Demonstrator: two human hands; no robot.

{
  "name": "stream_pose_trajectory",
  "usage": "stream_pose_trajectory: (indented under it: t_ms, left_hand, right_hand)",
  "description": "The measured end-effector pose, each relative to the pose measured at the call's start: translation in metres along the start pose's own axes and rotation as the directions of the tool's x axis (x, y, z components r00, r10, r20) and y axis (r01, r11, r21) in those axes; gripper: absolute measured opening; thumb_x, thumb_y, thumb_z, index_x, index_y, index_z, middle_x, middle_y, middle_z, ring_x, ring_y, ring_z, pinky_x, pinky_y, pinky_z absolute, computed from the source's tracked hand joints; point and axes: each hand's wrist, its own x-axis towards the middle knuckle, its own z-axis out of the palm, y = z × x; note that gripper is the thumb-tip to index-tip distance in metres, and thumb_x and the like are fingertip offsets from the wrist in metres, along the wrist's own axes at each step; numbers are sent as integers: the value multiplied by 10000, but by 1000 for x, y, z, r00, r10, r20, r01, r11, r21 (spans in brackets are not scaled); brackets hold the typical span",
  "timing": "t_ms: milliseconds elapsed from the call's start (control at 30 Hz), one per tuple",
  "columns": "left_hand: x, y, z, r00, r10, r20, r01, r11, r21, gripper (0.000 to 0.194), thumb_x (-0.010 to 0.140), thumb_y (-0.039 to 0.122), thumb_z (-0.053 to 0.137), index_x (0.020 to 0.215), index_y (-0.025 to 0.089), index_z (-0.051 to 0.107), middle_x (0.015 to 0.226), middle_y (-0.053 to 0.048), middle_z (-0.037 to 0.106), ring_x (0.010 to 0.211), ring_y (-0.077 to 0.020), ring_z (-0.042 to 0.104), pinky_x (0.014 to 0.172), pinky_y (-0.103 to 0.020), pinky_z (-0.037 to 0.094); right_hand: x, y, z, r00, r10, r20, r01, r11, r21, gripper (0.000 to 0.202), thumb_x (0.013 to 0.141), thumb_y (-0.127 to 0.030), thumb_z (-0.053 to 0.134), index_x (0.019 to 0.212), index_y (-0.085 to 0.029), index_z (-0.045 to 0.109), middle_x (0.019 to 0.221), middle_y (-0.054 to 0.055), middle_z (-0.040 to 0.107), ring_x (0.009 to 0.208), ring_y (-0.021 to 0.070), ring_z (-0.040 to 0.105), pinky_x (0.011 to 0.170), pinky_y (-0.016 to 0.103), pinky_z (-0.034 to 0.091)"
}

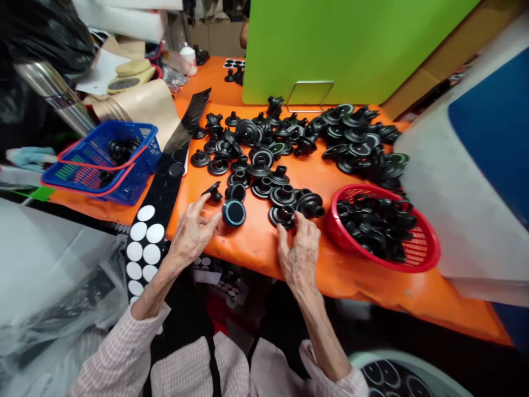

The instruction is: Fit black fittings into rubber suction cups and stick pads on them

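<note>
My left hand is at the table's front edge, thumb and index finger apart. Its index fingertip is close to a small tilted black stemmed disc; whether they touch I cannot tell. Beside the thumb a black disc with a pale blue ring shows its flat face. My right hand has its thumb and fingertips at the near rim of a black flanged knob, which rests stem up on the table. Many similar black flanged knobs lie beyond both hands.
A red basket of black parts stands right, beside another heap. At left are a blue basket with a red handle and a black strip with white round stickers. A green board rises behind the orange table.
</note>
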Motion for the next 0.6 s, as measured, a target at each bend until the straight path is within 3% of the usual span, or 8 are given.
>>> stream_pose_trajectory:
  t_ms: [67,133,200,233,300,367,467,600]
  left_hand:
    - [-4,-4,-23,987,94,-131,-60,968,246,497,799,425,624,1233,186,584,1143,-114,592,772,-183,636,755,-348,536]
    - [-9,-14,-52,923,148,-355,30,892,450,431,805,417,597,1160,172,608,1147,-132,585,918,-254,611,830,-400,494]
    - [-13,-29,-82,845,50,-533,205,889,409,444,773,401,634,1149,170,587,1156,-148,576,1070,-314,543,860,-420,451]
    - [-13,-36,-96,827,-49,-561,268,911,315,470,750,401,660,1148,166,573,1138,-150,583,1091,-321,527,840,-407,447]
    - [-12,-49,-118,837,-236,-495,323,941,98,501,704,415,708,1106,151,570,1002,-124,623,972,-280,573,734,-346,453]
    - [-9,-55,-132,868,-321,-379,336,941,-27,470,664,440,740,997,135,608,812,-68,638,754,-203,592,625,-288,434]
    - [-6,-51,-138,921,-353,-163,332,933,-140,407,623,458,772,842,129,673,724,-45,659,634,-155,578,581,-263,439]
    - [-8,-39,-134,938,-329,110,347,880,-324,327,621,368,797,848,146,720,827,-69,724,696,-182,635,670,-294,509]
  right_hand:
    - [2,0,-2,999,-36,14,36,999,-12,412,909,-346,432,1267,-150,491,1110,152,555,1076,298,503,949,557,423]
    - [-2,-10,-5,999,-47,-25,46,998,-36,434,907,-347,434,1270,-117,498,1134,182,560,1102,320,502,952,562,421]
    - [-12,-28,-4,998,-49,-31,50,999,5,387,902,-355,460,1198,-126,558,1072,178,598,1028,315,549,910,544,456]
    - [-19,-39,0,998,-60,15,59,995,75,342,902,-355,473,1147,-145,587,1015,159,624,956,297,582,868,518,488]
    - [-35,-65,16,977,-129,169,77,956,282,275,914,-342,476,1090,-177,607,942,126,660,841,256,628,783,456,542]
    - [-50,-94,40,930,-231,288,87,895,438,294,930,-322,458,1145,-169,587,1025,144,673,916,260,651,795,444,562]
    - [-60,-132,74,891,-331,312,150,862,485,392,946,-304,413,1273,-119,524,1294,211,561,1205,309,542,937,502,514]
    - [-53,-157,93,880,-365,304,180,848,499,369,955,-310,390,1242,-144,554,1275,190,565,1209,296,527,972,516,488]
